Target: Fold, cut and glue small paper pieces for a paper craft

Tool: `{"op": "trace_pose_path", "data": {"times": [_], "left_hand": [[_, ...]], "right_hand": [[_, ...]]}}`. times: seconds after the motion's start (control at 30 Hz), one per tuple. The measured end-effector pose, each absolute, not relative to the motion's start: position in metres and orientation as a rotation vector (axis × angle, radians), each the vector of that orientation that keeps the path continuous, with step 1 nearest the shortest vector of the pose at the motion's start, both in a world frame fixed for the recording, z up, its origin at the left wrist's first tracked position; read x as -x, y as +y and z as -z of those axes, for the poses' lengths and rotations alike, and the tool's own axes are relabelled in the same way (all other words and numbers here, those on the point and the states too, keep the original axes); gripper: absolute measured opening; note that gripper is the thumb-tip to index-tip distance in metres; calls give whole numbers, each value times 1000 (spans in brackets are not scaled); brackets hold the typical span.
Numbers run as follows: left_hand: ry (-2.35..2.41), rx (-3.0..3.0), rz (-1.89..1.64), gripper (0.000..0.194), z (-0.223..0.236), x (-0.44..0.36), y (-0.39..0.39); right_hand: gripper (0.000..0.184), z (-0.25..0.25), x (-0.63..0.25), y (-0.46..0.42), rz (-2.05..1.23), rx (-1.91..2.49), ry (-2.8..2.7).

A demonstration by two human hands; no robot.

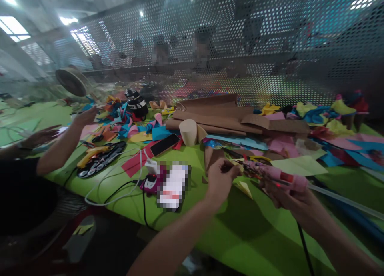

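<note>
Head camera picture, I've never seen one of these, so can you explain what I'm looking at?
Sure. There's no robot: one person works with bare hands, and the single camera sits on their head, looking forward and down. Their right hand holds a pink glue gun. Their left hand is by its tip; whatever is between the fingers is too small to make out. On the green table lie brown paper, two phones, a purple power strip and coloured scraps. The hands at far left belong to someone else.
</note>
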State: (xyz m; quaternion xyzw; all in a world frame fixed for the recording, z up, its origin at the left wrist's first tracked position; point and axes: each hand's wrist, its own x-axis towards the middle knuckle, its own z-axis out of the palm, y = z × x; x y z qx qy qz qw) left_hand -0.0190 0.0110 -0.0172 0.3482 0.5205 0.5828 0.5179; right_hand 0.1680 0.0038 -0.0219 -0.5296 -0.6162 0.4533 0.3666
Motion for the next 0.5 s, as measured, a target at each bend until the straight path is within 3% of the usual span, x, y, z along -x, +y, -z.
{"op": "trace_pose_path", "data": {"times": [0.5], "left_hand": [[1246, -847, -1417, 21, 13, 20, 9]], "right_hand": [[55, 29, -172, 5, -1174, 1392, -1594]]}}
